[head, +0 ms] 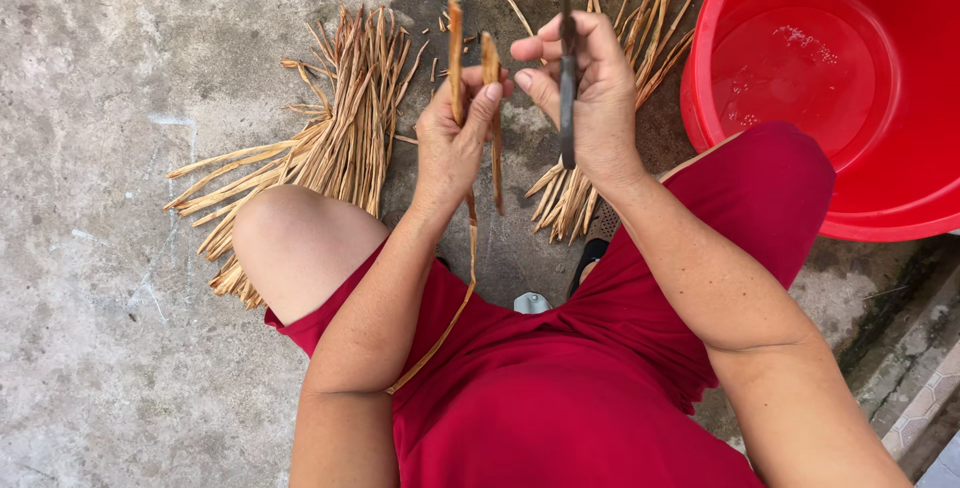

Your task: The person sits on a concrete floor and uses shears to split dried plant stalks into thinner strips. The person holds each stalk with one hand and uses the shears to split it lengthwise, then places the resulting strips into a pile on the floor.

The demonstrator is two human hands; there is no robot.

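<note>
Left hand [455, 138] closed around a split cane strip [458, 58], thumb pressed against the fingers; grip is tight. The strip is forked at the top into two prongs: one ends above the fingers, the other sits just right of it under the thumb. Long axis runs near-vertical in the view, pointing away from the person; the lower end trails down as a thin tail along the forearm onto the red garment [560, 378].

Right hand [590, 88] closed on a knife [567, 78], fingers curled round it, thumb tip toward the strip. Knife axis also near-vertical in the view, parallel to the strip and just right of it. It is dark and narrow; can't tell from here which end is the edge.

Landmark = red plastic basin [860, 198]. It holds shallow water. Both hands are left of the basin and near it, the strip further left than the knife.

Count: 2 piles of cane strips. The smaller pile [640, 18] lies just left of the basin rim, partly behind the right hand. The larger pile [320, 138] is well left of the basin, fanned out beside the bare knee [290, 238].

Surface: rough grey concrete floor [110, 328], with a darker damp patch between the piles. Tiled edge below the basin at lower right. 1 basin, 1 knife, 1 strip in hand.
</note>
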